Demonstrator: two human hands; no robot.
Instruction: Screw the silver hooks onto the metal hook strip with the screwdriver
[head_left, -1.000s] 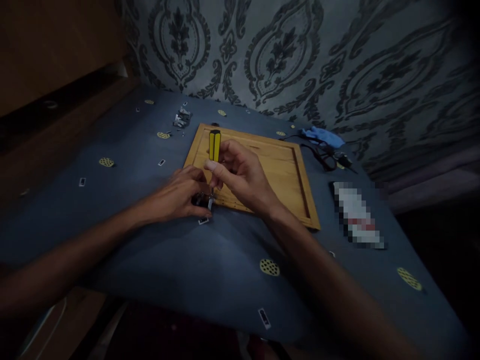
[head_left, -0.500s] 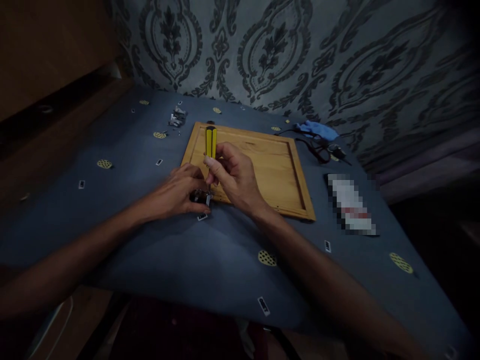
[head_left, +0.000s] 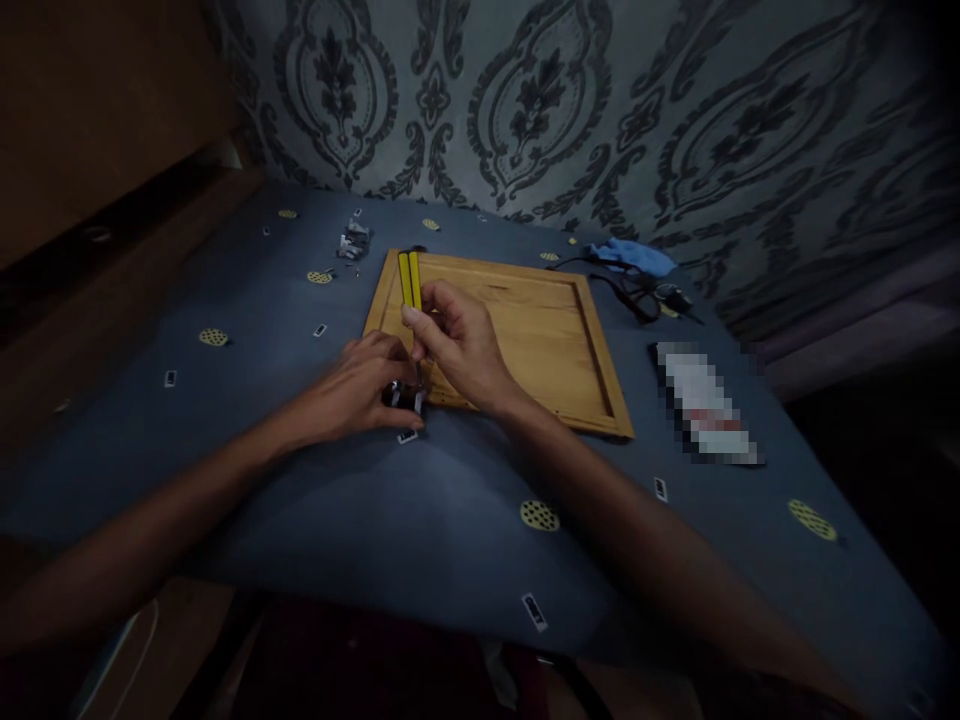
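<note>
A framed wooden cabinet door (head_left: 525, 335) lies flat on the cloth-covered table. My right hand (head_left: 465, 350) is closed around a screwdriver (head_left: 412, 280) with a yellow and black handle, held nearly upright over the door's near left corner. Its shaft points down at a small metal hinge (head_left: 418, 401) there; exactly where the tip meets it is hard to see. Thumb and fingers of my left hand (head_left: 364, 385) grip that hinge from the left, hiding part of it.
Several metal hinges (head_left: 354, 240) lie in a pile at the back left, with small bits beside them. Eyeglasses (head_left: 630, 298), a blue cloth (head_left: 634, 257) and keys (head_left: 673, 298) lie at the back right. A blurred-out flat packet (head_left: 705, 405) lies right of the door.
The screwdriver's handle has tilted slightly to the left and turned in my right hand. My left hand keeps its hold on the hinge. The view has shifted a little.
</note>
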